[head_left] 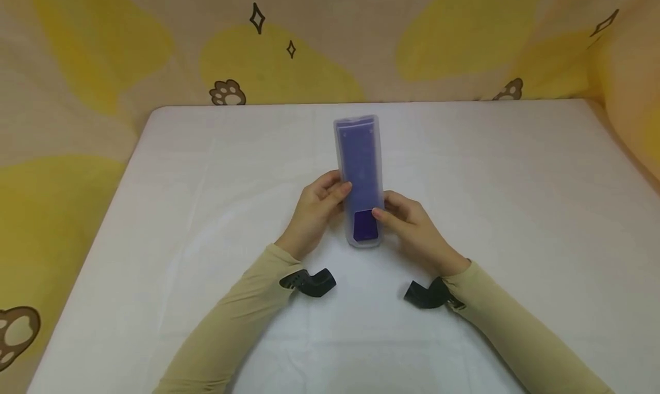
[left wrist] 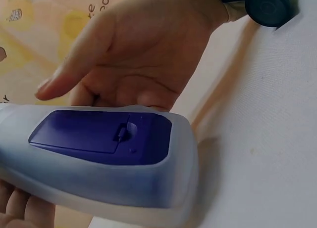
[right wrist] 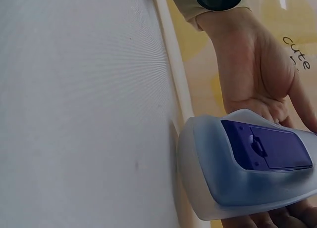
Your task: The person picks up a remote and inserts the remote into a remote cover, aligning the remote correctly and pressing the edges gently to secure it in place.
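A long blue-purple remote control (head_left: pixel 361 165) in a translucent sleeve is held between both hands, its back facing up. Through a cut-out at its near end shows a dark purple battery cover (head_left: pixel 365 225), with a small latch visible in both wrist views. My left hand (head_left: pixel 319 208) grips the left long side, thumb over the edge and fingers behind. My right hand (head_left: pixel 412 228) pinches the right side lower down, its thumb tip at the battery cover's edge. In the left wrist view, the sleeve (left wrist: pixel 184 173) wraps round the remote's end, just over the white cloth.
A white cloth-covered table (head_left: pixel 180 211) spreads out on all sides of the hands. Behind it hangs a yellow patterned curtain (head_left: pixel 309 79). Black wrist cameras (head_left: pixel 317 283) stick out from both sleeves over the table.
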{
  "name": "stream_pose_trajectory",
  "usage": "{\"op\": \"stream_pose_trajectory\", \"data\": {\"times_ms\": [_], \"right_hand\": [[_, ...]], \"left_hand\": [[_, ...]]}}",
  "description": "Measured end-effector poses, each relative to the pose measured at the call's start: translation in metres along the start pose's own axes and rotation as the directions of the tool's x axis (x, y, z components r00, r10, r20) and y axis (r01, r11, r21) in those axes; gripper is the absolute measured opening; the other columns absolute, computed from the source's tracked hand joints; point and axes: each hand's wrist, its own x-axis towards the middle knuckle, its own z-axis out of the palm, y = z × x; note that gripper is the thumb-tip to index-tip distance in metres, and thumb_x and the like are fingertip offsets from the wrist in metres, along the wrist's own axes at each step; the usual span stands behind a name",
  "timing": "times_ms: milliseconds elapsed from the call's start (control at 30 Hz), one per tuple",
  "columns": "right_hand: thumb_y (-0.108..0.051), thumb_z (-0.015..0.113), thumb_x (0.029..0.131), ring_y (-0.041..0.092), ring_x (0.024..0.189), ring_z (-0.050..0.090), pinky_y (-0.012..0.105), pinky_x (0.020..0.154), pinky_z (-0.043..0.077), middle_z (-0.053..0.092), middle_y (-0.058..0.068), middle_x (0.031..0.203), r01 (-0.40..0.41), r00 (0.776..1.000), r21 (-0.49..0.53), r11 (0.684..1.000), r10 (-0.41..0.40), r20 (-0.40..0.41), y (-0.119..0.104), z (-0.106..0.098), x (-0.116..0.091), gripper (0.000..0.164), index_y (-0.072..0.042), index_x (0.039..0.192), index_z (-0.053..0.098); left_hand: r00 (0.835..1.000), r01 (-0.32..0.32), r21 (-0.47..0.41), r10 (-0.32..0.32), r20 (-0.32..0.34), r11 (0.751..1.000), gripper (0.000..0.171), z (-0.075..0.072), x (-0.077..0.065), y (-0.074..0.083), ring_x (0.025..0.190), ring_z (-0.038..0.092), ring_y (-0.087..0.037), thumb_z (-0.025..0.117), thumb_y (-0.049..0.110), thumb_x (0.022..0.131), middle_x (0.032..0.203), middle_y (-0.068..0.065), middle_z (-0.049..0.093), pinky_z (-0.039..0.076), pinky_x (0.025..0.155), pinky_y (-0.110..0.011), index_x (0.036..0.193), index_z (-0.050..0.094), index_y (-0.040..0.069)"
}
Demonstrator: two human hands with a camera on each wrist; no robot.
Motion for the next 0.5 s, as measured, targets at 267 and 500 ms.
{"op": "stream_pose_trajectory", "data": {"times_ms": [267, 500], "right_hand": [[-0.014, 0.048, 0.099, 0.019, 0.112, 0.056, 0.031, 0.092, 0.047, 0.058, 0.019, 0.123, 0.040, 0.999, 0.000, 0.999, -0.040, 0.001, -0.0038, 0.0006, 0.0024, 0.034, 0.007, 0.127, 0.051], [-0.010, 0.050, 0.098, 0.017, 0.111, 0.057, 0.030, 0.093, 0.047, 0.058, 0.023, 0.122, 0.070, 0.997, 0.027, 0.997, -0.070, -0.029, -0.0077, 0.0027, 0.0020, 0.035, 0.010, 0.127, 0.050]], "left_hand": [[0.999, -0.045, 0.054, 0.045, -0.008, 0.998, 0.032, 0.0008, -0.0022, 0.0062, 0.107, 0.061, -0.023, 0.052, 0.005, 0.095, 0.120, -0.024, 0.060, 0.048, 0.093, -0.039, 0.124, 0.051, -0.009], [0.997, -0.074, 0.070, 0.073, 0.003, 0.995, 0.031, 0.0021, -0.0029, 0.0103, 0.108, 0.060, -0.024, 0.052, 0.004, 0.094, 0.118, -0.022, 0.061, 0.047, 0.095, -0.040, 0.123, 0.052, -0.008]]}}
